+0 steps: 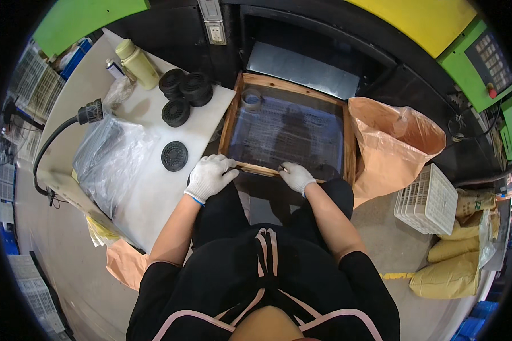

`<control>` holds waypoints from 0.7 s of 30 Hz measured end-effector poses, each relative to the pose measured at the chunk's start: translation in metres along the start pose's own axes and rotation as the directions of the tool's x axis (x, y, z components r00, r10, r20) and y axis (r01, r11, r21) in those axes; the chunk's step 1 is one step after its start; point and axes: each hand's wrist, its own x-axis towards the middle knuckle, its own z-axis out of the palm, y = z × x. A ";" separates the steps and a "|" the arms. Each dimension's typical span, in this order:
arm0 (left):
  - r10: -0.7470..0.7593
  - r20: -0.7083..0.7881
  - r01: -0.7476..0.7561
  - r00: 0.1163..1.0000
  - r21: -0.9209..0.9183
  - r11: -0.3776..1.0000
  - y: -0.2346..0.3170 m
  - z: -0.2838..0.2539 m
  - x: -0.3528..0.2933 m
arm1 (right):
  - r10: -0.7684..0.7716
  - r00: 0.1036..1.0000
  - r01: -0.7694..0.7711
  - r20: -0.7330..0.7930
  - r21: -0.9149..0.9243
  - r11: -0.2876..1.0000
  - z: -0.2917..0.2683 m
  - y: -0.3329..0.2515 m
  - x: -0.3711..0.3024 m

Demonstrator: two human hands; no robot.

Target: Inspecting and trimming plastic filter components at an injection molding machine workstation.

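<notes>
place: a factory workshop
machine (324,40): large, black, with yellow (418,23) and green panels (91,17)
control panel (469,54): keypad (488,54) and 1 red button (491,91)
worktable (153,207): white, bearing black ribbed discs (196,89), 3 stacks and 1 alone
floor (375,238): grey, marked with a yellow line (397,276)
storage: bulging sacks (449,275) and white plastic crate (426,199)

no readable text, blurred dark print on a tan sack (477,202)

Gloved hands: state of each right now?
Left hand: partly open, at the wooden frame, near-left corner.
Right hand: partly closed, at its near edge; grip cannot be told.
</notes>
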 end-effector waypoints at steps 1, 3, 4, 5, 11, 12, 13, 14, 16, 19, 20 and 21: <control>0.005 -0.011 -0.005 1.000 0.002 1.000 0.000 0.000 0.000 | 0.003 1.000 -0.003 0.026 -0.012 1.000 -0.003 -0.004 0.000; 0.012 -0.020 -0.012 1.000 0.003 1.000 0.000 0.000 -0.001 | 0.010 0.999 -0.009 0.053 -0.024 1.000 -0.003 -0.007 0.001; 0.013 -0.025 -0.013 1.000 0.002 1.000 0.000 0.000 -0.001 | 0.011 0.998 -0.010 0.054 -0.028 1.000 -0.003 -0.007 0.002; 0.013 -0.029 -0.013 0.999 0.001 1.000 0.000 0.000 0.000 | 0.012 0.998 -0.011 0.056 -0.033 0.999 -0.003 -0.007 0.003; -0.035 0.040 0.032 0.999 0.051 0.998 0.002 -0.002 0.002 | 0.018 0.999 -0.017 0.037 -0.051 0.999 0.000 -0.005 0.003; -0.035 0.040 0.033 0.999 0.050 0.998 0.003 -0.002 0.002 | 0.019 0.999 -0.017 0.038 -0.051 0.999 0.000 -0.006 0.002; -0.036 0.039 0.034 0.999 0.050 0.998 0.003 -0.003 0.002 | 0.025 0.999 -0.023 0.041 -0.055 0.998 -0.001 -0.007 0.002; -0.037 0.038 0.035 0.999 0.050 0.998 0.003 -0.003 0.001 | 0.031 0.998 -0.028 0.045 -0.060 0.998 -0.001 -0.009 0.002; -0.010 0.010 0.010 1.000 0.028 1.000 0.000 0.000 0.001 | 0.032 0.998 -0.030 0.046 -0.052 0.998 -0.002 -0.011 0.001; 0.020 -0.029 -0.020 0.999 0.006 1.000 0.000 0.001 0.000 | 0.023 0.999 -0.021 0.043 -0.043 0.999 -0.002 -0.009 0.001; 0.026 -0.039 -0.025 0.999 0.004 1.000 0.000 0.001 0.000 | 0.014 0.999 -0.012 0.039 -0.041 0.999 -0.001 -0.008 0.002; 0.025 -0.037 -0.024 0.999 0.002 1.000 0.000 0.001 0.001 | 0.015 0.999 -0.013 0.041 -0.042 0.999 0.000 -0.006 0.002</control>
